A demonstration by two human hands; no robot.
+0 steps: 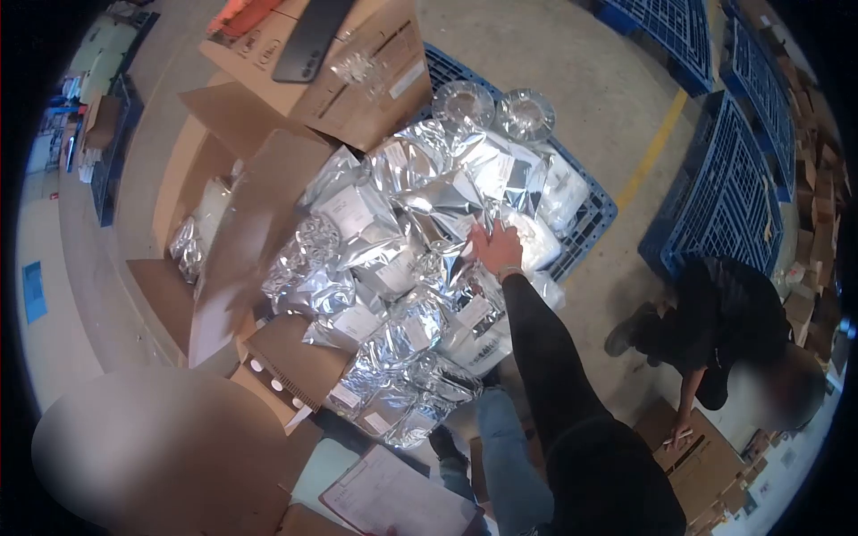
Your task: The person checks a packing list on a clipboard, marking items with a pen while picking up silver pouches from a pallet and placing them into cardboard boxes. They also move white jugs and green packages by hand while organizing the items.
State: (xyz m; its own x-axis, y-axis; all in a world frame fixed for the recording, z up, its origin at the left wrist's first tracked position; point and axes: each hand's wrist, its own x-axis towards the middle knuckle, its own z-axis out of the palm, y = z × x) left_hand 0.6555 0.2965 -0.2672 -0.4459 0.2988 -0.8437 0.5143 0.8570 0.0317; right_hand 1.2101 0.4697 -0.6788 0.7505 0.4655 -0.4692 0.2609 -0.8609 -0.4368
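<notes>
My right hand [497, 248], at the end of a black sleeve, reaches into a heap of shiny foil bags. Its fingers are bent around the gathered edge of a silver foil bag [447, 198]; the fingertips are partly hidden in the folds. Close to the wrist lies a clear bag with white contents [534, 239]. More silver bags with white labels [357, 210] surround the hand, and two wrapped reels [525, 114] lie beyond it. A clipboard with a printed sheet [402, 500] is at the bottom, near my body. My left hand does not show.
The heap rests on a blue pallet [590, 205]. Open cardboard boxes [259, 214] stand at left, and a large carton [375, 98] carries a phone [313, 40]. At right, a person [724, 330] bends over a carton [693, 456]. More blue pallets [715, 188] lie beyond.
</notes>
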